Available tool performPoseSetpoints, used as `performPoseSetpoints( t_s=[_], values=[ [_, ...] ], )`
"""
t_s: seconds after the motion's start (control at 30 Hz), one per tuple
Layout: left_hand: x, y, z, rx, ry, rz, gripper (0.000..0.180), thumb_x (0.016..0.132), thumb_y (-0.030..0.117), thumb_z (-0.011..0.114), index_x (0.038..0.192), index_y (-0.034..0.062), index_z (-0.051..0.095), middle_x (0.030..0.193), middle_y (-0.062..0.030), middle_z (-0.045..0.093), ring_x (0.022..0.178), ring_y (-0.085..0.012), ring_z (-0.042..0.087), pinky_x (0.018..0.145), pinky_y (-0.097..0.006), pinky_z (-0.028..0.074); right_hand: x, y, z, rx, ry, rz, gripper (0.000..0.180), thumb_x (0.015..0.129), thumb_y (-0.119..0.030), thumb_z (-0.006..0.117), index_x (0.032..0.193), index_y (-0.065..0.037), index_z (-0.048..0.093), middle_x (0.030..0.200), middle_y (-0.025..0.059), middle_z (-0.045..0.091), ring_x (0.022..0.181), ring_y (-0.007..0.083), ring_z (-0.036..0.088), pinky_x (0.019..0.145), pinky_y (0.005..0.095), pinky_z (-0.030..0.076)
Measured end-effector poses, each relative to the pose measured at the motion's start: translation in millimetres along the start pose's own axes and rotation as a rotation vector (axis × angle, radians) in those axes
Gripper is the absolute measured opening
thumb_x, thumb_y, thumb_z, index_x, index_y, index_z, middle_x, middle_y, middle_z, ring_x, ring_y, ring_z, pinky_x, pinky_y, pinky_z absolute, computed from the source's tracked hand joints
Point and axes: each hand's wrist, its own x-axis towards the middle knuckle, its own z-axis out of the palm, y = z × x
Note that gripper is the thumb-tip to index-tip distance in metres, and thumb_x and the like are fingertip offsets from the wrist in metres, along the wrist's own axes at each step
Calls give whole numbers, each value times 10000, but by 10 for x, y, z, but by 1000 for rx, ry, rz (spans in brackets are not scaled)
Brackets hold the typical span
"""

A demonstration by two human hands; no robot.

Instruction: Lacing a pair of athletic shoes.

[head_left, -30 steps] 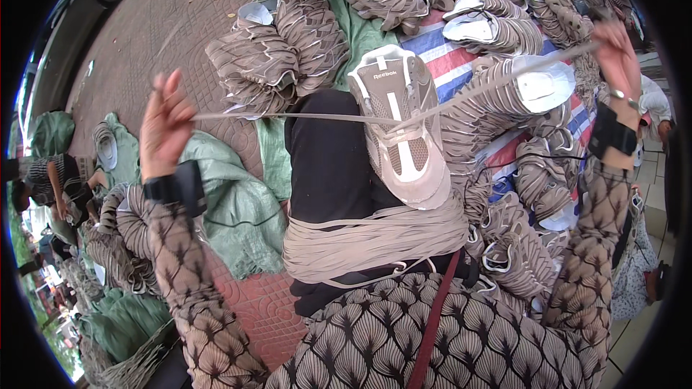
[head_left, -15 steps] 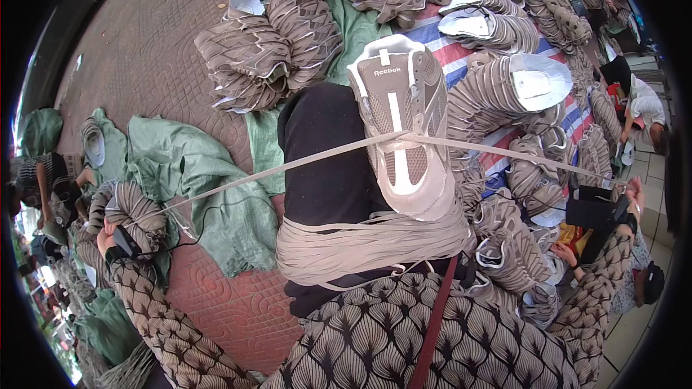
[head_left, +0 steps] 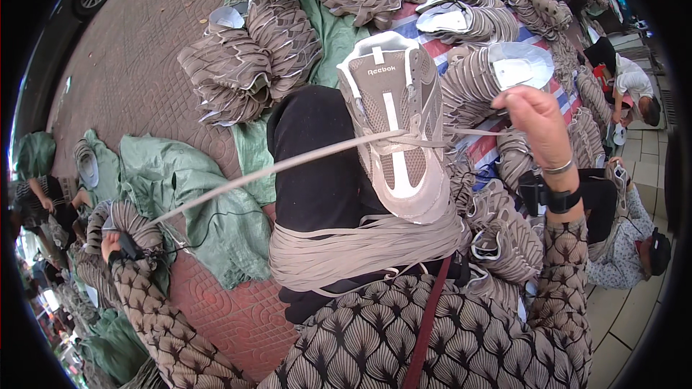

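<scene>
A taupe and white sneaker upper (head_left: 404, 166) without a sole rests on my lap, toe toward me. A flat beige shoelace (head_left: 281, 166) crosses its front and runs down in a straight line to my left hand (head_left: 112, 243), whose fingers are closed on it at the far left. My right hand (head_left: 537, 119) is raised to the right of the upper, fingertips pinched together. The lace's other length runs to the edge of this hand; whether the fingers grip it is hidden. A thick hank of beige laces (head_left: 360, 256) lies across my thighs.
Stacked shoe uppers (head_left: 223, 65) lie ahead on the paving, with more on a striped sheet (head_left: 486, 148) at right. Green sacking (head_left: 194, 173) spreads at left. Beyond my right arm another person (head_left: 623, 252) sits close; others work farther off.
My right hand has come inward and up from the far right, and the lace on that side no longer stretches out there. My left hand stays far out with its length of lace.
</scene>
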Motion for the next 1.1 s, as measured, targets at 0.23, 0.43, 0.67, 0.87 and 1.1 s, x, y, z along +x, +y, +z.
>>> performPoseSetpoints(
  t_s=[0.23,0.43,0.67,0.87,1.1],
  values=[
    [-347,6,418,25,26,46,242,993,354,440,915,129,484,619,55,295,446,-74,256,396,-236,208,51,-74,482,-179,-129,-75,160,910,-112,579,950,15,668,791,17,643,684,59,551,613,206,437],
    [-2190,-572,3258,663,-541,397,199,940,209,522,1048,113,659,711,60,540,525,-6,352,471,-181,306,76,-25,708,-316,-109,-12,155,849,-141,654,865,11,681,727,11,625,603,46,513,529,229,399],
    [-3025,-1215,4169,883,-1101,753,187,961,125,471,1064,41,603,615,-45,594,523,-132,571,504,-297,444,122,-45,801,-462,-96,-208,100,817,-76,632,782,18,630,652,-10,513,574,48,468,502,223,356],
    [-3212,-1439,4165,1106,-1011,1052,184,925,194,521,843,45,592,598,-162,585,588,-354,604,535,-438,463,175,-49,834,-710,-65,-585,138,764,-81,626,694,24,569,649,65,542,516,138,494,492,284,380],
    [-3261,-1474,4256,1109,-1002,995,197,909,195,521,799,38,566,607,-185,571,602,-388,589,547,-471,459,136,24,825,-329,-82,-41,111,757,-62,608,695,21,569,639,68,526,525,154,486,497,276,375]
  ],
)
